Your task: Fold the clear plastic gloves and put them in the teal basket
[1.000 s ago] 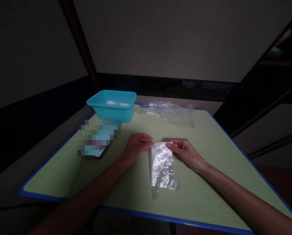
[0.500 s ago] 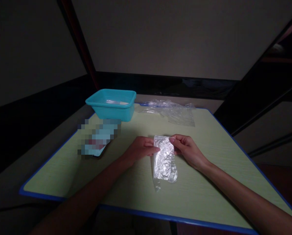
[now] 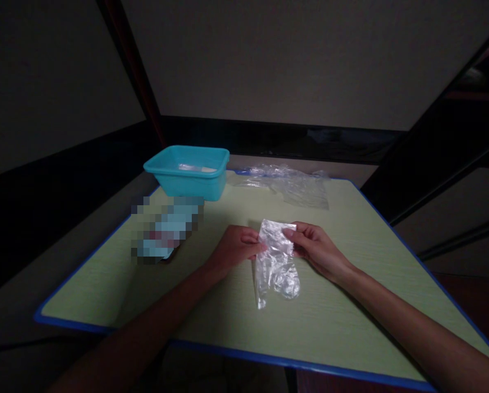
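Between my hands is a folded piece of thin clear plastic film [image 3: 276,251], crinkled and shiny. Its upper edge is fairly straight, while two loose ends hang unevenly towards me. My left hand [image 3: 242,244] pinches the left side with thumb and fingers. At the upper right, my right hand [image 3: 312,240] grips it, thumb on top and fingers behind. More clear plastic film [image 3: 301,188] lies spread and wrinkled at the far side of the table.
A turquoise plastic basin [image 3: 190,183] with something pale inside stands at the back left of the blue-edged table [image 3: 330,333]. A flat, pixelated object [image 3: 172,226] lies before it. A wall [image 3: 269,65] rises behind.
The upper edge of the held film has tilted and shifted slightly right, and its hanging ends have bunched up and spread apart. Both hands keep their hold.
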The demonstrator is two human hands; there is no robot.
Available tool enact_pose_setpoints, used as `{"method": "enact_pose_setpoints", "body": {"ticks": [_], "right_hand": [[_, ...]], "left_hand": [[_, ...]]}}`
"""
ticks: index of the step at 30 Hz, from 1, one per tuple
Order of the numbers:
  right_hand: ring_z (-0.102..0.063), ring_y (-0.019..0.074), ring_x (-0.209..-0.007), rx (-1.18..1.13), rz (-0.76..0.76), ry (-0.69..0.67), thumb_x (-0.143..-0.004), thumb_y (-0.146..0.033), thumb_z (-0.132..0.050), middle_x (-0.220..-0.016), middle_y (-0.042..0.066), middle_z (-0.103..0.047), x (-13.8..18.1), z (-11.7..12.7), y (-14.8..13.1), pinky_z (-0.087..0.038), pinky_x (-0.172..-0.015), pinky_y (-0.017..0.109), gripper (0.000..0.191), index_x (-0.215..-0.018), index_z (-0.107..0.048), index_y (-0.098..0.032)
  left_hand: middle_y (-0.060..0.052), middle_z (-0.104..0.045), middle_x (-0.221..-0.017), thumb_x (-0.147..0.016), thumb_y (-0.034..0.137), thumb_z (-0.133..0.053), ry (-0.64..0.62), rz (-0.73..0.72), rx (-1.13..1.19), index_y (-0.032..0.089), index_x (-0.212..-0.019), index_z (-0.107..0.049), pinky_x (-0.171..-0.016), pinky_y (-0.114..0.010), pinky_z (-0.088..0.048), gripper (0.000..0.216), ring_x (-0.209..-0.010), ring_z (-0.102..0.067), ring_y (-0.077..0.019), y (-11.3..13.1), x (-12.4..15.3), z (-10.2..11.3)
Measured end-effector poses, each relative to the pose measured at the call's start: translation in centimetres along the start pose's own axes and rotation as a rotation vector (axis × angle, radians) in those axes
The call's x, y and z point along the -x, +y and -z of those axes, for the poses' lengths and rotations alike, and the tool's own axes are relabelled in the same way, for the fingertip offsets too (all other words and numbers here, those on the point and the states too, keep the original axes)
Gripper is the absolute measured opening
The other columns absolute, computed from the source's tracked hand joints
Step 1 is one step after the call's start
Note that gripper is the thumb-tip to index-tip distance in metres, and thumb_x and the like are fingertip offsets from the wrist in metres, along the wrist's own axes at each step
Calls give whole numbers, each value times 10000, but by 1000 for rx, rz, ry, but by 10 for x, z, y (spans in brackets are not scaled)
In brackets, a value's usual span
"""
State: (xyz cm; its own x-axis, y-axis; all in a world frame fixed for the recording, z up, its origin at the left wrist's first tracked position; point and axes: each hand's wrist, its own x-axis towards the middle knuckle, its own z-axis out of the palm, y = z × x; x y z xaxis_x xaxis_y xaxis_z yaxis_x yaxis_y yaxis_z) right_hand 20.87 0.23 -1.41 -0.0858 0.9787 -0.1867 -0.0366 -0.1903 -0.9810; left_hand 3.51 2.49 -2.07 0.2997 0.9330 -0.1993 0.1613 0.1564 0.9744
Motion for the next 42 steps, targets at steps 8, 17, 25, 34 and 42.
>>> {"method": "enact_pose_setpoints", "body": {"ticks": [8,17,25,34,42], "right_hand": [[-566,104,-561,-55,-51,-166,-507,-235,-802,-625,6,-664,0,5,2,-426,-548,233,294,-749,-671,-132],[-484,64,-464,-55,-53,-86,-461,-160,-805,-545,-18,-632,0,2,2,-328,-461,204,217,-614,-655,-130],[-471,67,-445,-87,-19,-15,-406,-185,-830,-491,-31,-614,-1,0,5,-329,-468,209,244,-560,-645,-146],[-475,66,-459,-85,67,7,-443,-259,-830,-516,-23,-621,0,0,5,-328,-472,209,224,-573,-679,-157],[-588,128,-608,-62,189,-25,-528,-200,-767,-699,11,-700,-1,5,7,-433,-575,256,119,-641,-729,-200]], "left_hand": [[-9,-670,-571,-567,134,-687,92,34,80,120,-599,-656,-469,-176,-467,47,-527,-612,-118,6,3,0],[0,-680,-614,-638,109,-652,44,89,117,121,-635,-657,-499,-153,-475,13,-549,-607,-87,12,5,0],[15,-654,-587,-572,65,-643,83,123,156,118,-595,-636,-494,-174,-494,58,-507,-588,-86,10,5,1],[18,-619,-522,-560,83,-651,134,75,191,131,-532,-628,-460,-165,-470,60,-480,-590,-96,8,6,-1],[-5,-657,-572,-559,142,-659,83,28,212,139,-618,-699,-493,-198,-483,71,-537,-612,-124,2,5,2]]}}
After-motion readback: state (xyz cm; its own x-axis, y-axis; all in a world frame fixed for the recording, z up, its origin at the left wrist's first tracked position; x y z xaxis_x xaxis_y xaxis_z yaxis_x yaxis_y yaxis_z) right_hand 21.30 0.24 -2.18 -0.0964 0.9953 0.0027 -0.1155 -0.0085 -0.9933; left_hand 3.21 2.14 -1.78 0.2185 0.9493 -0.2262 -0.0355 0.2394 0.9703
